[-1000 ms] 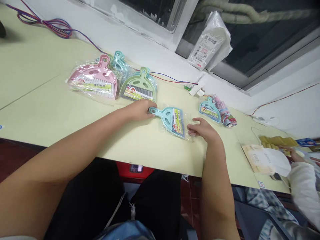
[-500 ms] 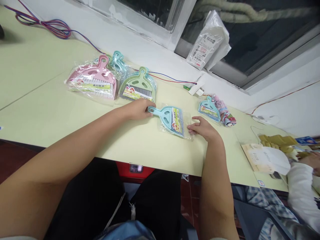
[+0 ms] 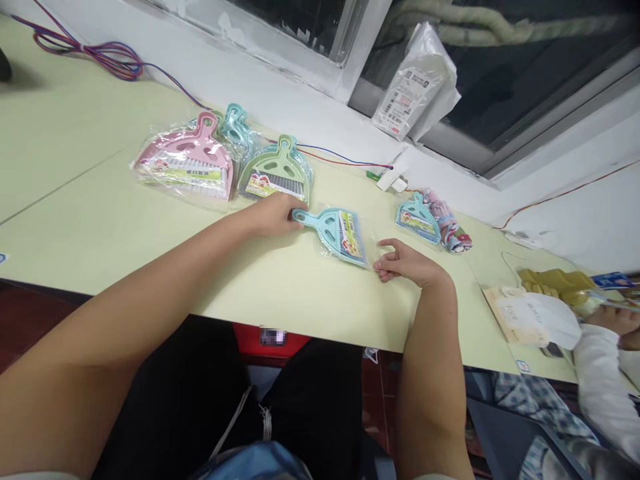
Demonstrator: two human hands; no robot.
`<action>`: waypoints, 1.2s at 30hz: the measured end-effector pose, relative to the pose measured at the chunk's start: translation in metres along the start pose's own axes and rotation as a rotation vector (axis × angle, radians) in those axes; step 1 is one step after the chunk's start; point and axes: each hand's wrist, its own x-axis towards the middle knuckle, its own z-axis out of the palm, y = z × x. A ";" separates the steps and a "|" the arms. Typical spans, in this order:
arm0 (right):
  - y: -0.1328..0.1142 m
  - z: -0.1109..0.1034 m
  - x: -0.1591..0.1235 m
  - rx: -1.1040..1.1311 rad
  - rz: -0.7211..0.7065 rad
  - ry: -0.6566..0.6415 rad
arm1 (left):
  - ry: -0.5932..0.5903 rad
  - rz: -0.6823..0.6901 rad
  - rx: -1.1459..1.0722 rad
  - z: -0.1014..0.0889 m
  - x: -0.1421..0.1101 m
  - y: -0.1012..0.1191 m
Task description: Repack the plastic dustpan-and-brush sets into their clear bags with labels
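A light blue dustpan (image 3: pixel 330 228) lies on the table in front of me with a brush and a printed card, inside a clear plastic bag (image 3: pixel 369 243). My left hand (image 3: pixel 280 215) is closed on the end of its handle. At the bag's right end, my right hand (image 3: pixel 403 262) has its thumb and lower fingers pinched on the bag's edge, with the index finger held apart. Beyond my left hand lie a bagged green dustpan (image 3: pixel 273 163) and a bagged pink dustpan (image 3: pixel 200 150), with blue ones partly hidden behind them.
Another blue dustpan (image 3: pixel 419 217) lies beside a folded patterned cloth bundle (image 3: pixel 447 223) at the right. A coiled cable (image 3: pixel 113 60) runs along the wall. A plastic-wrapped packet (image 3: pixel 410 87) leans at the window. Another person's sleeve (image 3: pixel 603 373) is at far right, near a white mask (image 3: pixel 553 320).
The blue dustpan has shifted slightly left and up with my left hand. My right hand has lowered a little, and its fingers have drawn closer together at the bag's edge.
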 end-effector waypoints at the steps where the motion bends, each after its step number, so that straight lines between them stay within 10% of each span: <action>1: 0.001 -0.001 0.000 -0.001 -0.002 -0.009 | -0.004 -0.003 -0.004 -0.001 0.000 0.001; 17: 0.005 -0.006 0.017 -0.138 -0.015 0.342 | -0.119 0.061 -0.080 -0.009 -0.005 0.003; 23: -0.011 0.020 0.020 -0.275 -0.470 0.727 | -0.173 0.165 -0.144 0.001 -0.003 -0.004; 30: -0.082 0.113 0.032 -0.604 -0.585 0.461 | 0.197 0.000 -0.029 0.007 -0.001 0.003; 36: -0.114 0.136 0.060 -0.888 -0.419 0.384 | 0.228 0.010 0.019 0.007 0.000 -0.005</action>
